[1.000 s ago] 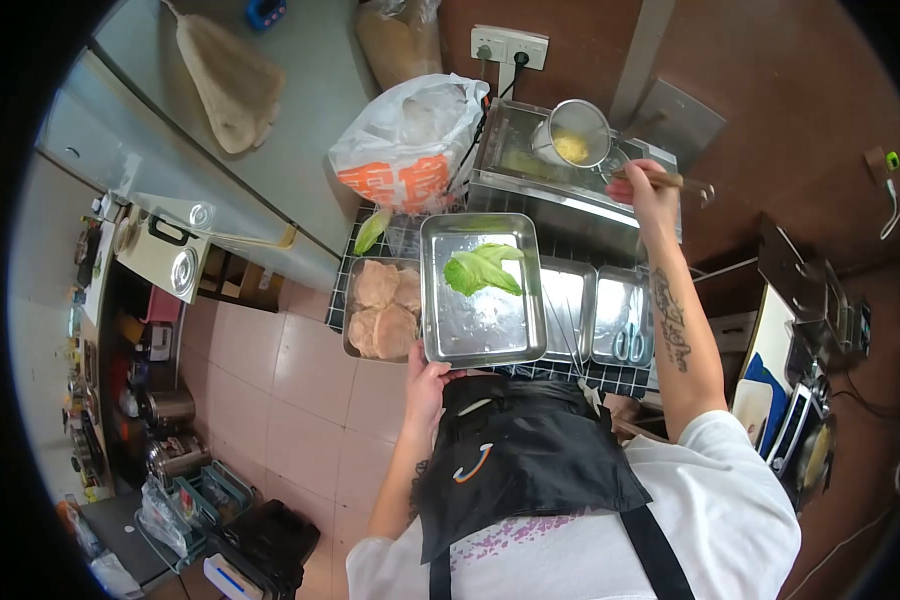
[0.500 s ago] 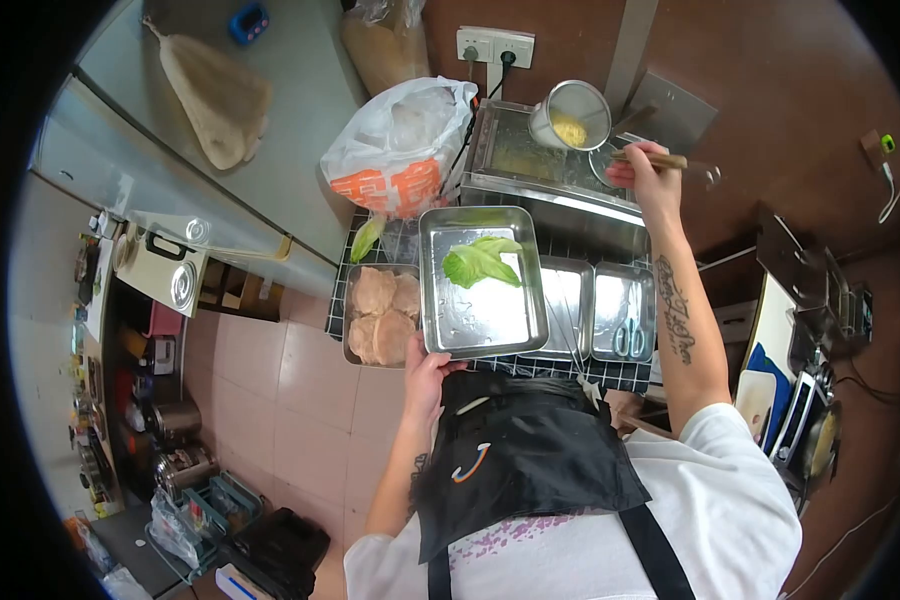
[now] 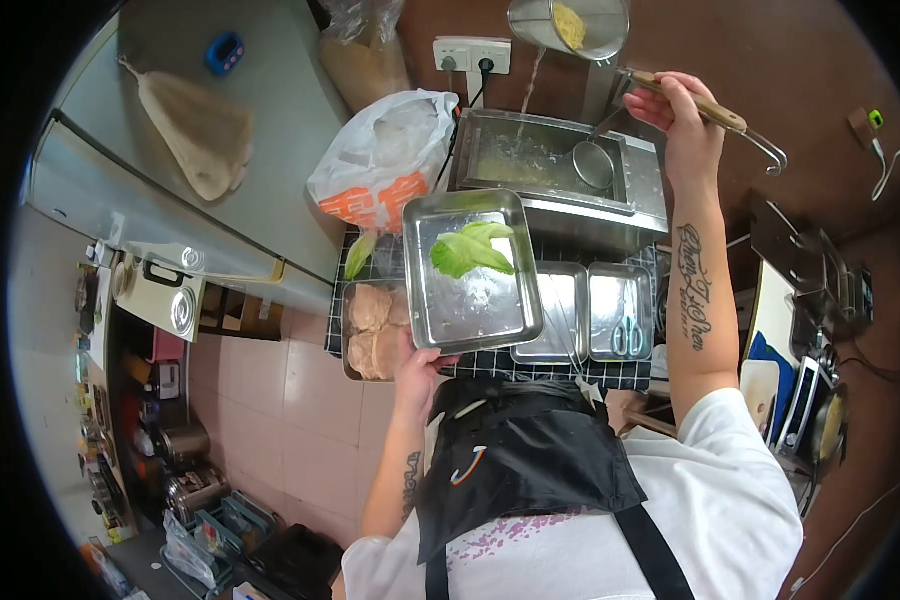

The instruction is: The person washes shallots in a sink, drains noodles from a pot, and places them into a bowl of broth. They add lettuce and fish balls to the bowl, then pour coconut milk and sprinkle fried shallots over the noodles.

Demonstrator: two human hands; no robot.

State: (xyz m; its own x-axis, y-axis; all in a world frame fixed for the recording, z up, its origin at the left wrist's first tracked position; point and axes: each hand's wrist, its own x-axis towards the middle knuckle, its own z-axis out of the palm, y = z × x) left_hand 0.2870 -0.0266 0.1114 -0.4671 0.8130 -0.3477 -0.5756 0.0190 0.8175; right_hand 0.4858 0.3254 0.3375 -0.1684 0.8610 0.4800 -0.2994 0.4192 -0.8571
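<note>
My right hand (image 3: 682,112) is closed around the wooden handle of a noodle strainer (image 3: 602,30), raised above the steel boiler (image 3: 610,222). Yellow noodles (image 3: 568,27) lie inside the mesh, and a thin stream of water falls from it into the boiler. A second strainer (image 3: 593,165) sits in the boiler's water. With my left hand (image 3: 417,374) I grip the near left corner of a steel tray (image 3: 470,315), held above the rack. Green lettuce leaves (image 3: 470,252) lie in this tray.
Below the tray's left side, a pan holds several pale round patties (image 3: 370,310). To the right are two steel trays, one with scissors (image 3: 627,335). A white plastic bag (image 3: 395,150) stands by the boiler, near a socket (image 3: 472,55). A fridge (image 3: 240,250) borders the left.
My right hand has lifted the noodle strainer up and away from me, and water now streams from it. The tray in my left hand has shifted slightly left and away.
</note>
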